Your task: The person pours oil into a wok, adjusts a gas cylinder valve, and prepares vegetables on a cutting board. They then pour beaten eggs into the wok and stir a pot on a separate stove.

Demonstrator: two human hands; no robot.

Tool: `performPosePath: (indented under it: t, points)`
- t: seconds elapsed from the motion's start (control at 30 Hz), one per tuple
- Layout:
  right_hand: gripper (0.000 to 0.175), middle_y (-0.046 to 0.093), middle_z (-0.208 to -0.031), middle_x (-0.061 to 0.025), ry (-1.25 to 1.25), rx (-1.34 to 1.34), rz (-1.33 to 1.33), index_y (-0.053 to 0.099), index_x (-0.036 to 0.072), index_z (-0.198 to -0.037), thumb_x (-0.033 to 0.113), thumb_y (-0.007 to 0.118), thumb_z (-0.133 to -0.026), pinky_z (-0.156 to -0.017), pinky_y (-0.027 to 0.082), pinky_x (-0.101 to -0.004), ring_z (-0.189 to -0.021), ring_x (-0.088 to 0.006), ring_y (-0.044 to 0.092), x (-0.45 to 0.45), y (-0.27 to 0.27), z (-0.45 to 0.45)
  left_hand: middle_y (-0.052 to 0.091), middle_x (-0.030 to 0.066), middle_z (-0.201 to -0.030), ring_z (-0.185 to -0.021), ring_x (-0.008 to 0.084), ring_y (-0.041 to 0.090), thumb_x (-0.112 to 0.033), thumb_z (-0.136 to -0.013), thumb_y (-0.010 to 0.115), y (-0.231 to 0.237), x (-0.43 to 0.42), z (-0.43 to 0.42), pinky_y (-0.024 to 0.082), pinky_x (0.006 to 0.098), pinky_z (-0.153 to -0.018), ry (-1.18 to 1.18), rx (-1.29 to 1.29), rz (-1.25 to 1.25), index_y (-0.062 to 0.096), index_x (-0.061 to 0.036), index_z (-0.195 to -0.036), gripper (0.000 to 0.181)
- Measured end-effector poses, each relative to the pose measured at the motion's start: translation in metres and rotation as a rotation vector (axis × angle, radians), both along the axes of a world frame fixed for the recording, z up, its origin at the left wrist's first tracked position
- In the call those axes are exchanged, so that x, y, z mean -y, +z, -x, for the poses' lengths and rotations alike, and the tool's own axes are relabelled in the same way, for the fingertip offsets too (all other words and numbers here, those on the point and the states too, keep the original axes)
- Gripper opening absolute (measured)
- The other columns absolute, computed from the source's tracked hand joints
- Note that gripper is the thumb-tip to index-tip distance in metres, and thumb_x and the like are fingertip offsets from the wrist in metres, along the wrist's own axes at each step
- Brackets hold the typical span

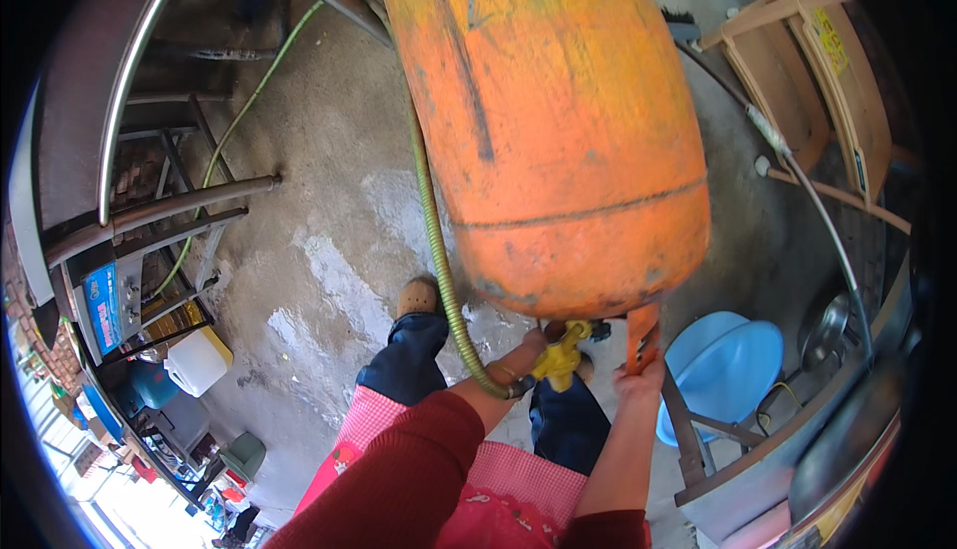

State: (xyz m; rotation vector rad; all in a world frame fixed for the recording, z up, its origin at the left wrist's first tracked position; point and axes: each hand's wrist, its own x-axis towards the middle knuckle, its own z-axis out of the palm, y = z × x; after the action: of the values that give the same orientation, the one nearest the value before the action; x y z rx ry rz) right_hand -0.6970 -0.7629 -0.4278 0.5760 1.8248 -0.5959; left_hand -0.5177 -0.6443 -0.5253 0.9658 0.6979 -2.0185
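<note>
A large orange gas cylinder (pixel 553 138), scuffed and yellowed higher up, lies across the upper middle of the view with its valve end towards me. My right hand (pixel 641 376) grips the orange metal handle (pixel 643 328) at that end. Beside the brass-yellow valve (pixel 559 355), my left hand (pixel 532 351) is closed around a part at the cylinder's collar, its fingers partly hidden. A ribbed green-yellow gas hose (pixel 434 228) runs along the cylinder's left side to the valve, passing over my left wrist.
Blue plastic basins (pixel 721 370) stand at the right near a metal table frame. A wooden chair (pixel 845 101) and a long-handled brush (pixel 680 26) are at the upper right. To the left are metal stands (pixel 224 194), a white plastic jerrycan (pixel 198 361) and another green hose (pixel 239 119).
</note>
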Motion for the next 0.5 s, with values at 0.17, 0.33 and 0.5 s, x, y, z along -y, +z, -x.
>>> performPosePath:
  t: [0.17,0.33,0.5]
  points:
    - [0.031,0.054,-0.066,0.0051,-0.083,0.074,0.235,0.062,0.027,-0.095,0.046,0.038,-0.101,-0.040,0.031,-0.0243,-0.046,-0.0121,0.041,0.010,-0.010,0.047,0.064,0.0203,-0.108,-0.095,0.0368,0.063,-0.037,-0.101,0.038,-0.011,0.020,0.026,0.051,0.0471,-0.084,0.200,-0.379,0.171,0.052,0.0021,-0.128,0.049]
    - [0.060,0.060,-0.118,-0.0098,-0.105,0.135,0.506,0.052,0.009,-0.131,0.058,0.042,-0.098,-0.085,0.046,-0.0349,-0.103,-0.0215,0.057,-0.010,-0.006,0.055,0.060,0.0195,-0.120,-0.108,0.0352,0.059,-0.050,-0.103,0.033,0.021,0.020,-0.002,0.048,0.0451,-0.093,-0.473,0.203,-0.175,0.042,-0.0059,-0.142,0.060]
    - [0.079,0.048,-0.141,-0.0183,-0.044,0.046,0.281,0.039,0.007,-0.144,0.068,0.043,-0.093,-0.103,0.042,-0.0407,-0.125,-0.0284,0.051,-0.075,0.024,0.002,0.041,0.0132,-0.149,-0.124,0.0299,0.052,-0.057,-0.102,0.028,0.108,-0.001,-0.069,0.033,0.0434,-0.108,-0.164,0.279,-0.188,0.019,-0.0141,-0.155,0.069]
